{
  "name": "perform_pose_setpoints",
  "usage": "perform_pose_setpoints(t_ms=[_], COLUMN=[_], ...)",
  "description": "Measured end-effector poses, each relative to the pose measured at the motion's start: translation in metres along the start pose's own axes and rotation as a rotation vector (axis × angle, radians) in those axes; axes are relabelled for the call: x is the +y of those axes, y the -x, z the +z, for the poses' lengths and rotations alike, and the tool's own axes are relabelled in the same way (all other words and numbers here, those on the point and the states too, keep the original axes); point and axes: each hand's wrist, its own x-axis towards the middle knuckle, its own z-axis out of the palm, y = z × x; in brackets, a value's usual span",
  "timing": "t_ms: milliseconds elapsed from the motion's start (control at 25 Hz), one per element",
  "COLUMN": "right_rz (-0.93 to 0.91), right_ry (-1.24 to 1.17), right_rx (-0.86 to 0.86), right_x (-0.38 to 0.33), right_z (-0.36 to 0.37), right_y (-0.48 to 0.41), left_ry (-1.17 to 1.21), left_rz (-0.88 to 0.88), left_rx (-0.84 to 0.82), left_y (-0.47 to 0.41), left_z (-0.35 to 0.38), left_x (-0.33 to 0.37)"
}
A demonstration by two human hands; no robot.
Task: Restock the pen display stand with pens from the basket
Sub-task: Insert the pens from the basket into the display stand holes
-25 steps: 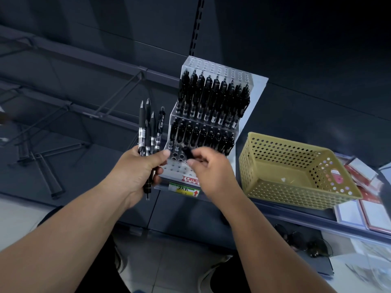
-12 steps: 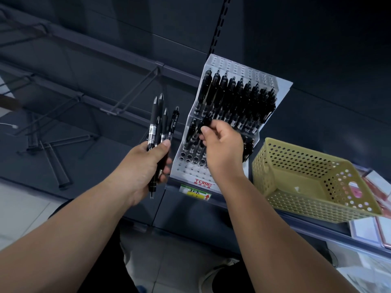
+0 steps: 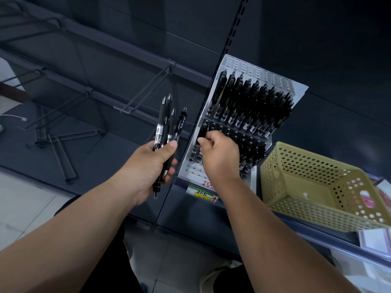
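Firmly, left hand (image 3: 148,166) grips black pens (image 3: 164,121) (silver-tipped); right hand (image 3: 220,157) pinches one pen (image 3: 202,132) at the stand (image 3: 254,68).

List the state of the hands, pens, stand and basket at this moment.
left hand, grips a bunch of pens.
right hand, pinches a single pen at the middle tier's left end.
display stand, back tier full; front tier's left holes unfilled.
basket, upright, no pens visible inside.

Dim, cool light; dark shelving swallows detail. Wide-angle bending at edges. Slight softness, glare on floor lower left.
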Motion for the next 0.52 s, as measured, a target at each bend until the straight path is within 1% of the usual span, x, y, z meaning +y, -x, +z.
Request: perform_pose_setpoints(t_ms=[120, 360, 520], right_rz=[0.037, 0.062, 0.027], right_ry=[0.052, 0.089, 0.267], right_rx=[-0.038, -0.053, -0.089], right_x=[0.003, 0.002, -0.003], right_z=[0.003, 0.004, 0.002], right_y=[0.0, 0.003, 0.002], left_ry=[-0.005, -0.015, -0.031], left_rz=[-0.003, -0.014, -0.025], left_rx=[-0.005, -0.012, -0.008], left_y=[0.001, 0.006, 0.012], left_z=[0.0, -0.001, 0.002], left_x=[0.0, 0.004, 0.007])
